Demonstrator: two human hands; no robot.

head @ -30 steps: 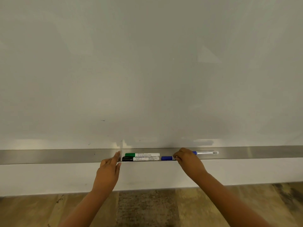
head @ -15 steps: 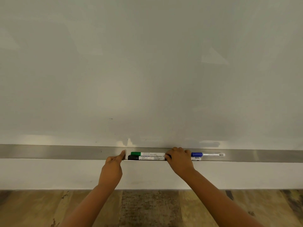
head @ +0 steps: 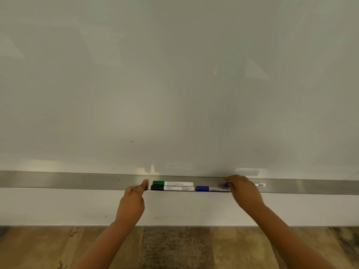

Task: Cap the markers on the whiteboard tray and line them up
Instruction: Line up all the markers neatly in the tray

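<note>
Right hand (head: pixel 243 189) grips the far blue marker (head: pixel 259 184); the near blue marker (head: pixel 210 188) lies lengthwise leftward. Left hand (head: pixel 134 199) is loose.

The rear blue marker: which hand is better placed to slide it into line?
Probably the right hand: it already covers the rear blue marker. The left hand waits beside the green marker.

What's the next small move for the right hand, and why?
Probably slide the rear blue marker left until it sits beside the front blue marker. The right hand already covers it, and it lies offset rightward, while the green marker and black marker sit paired.
</note>
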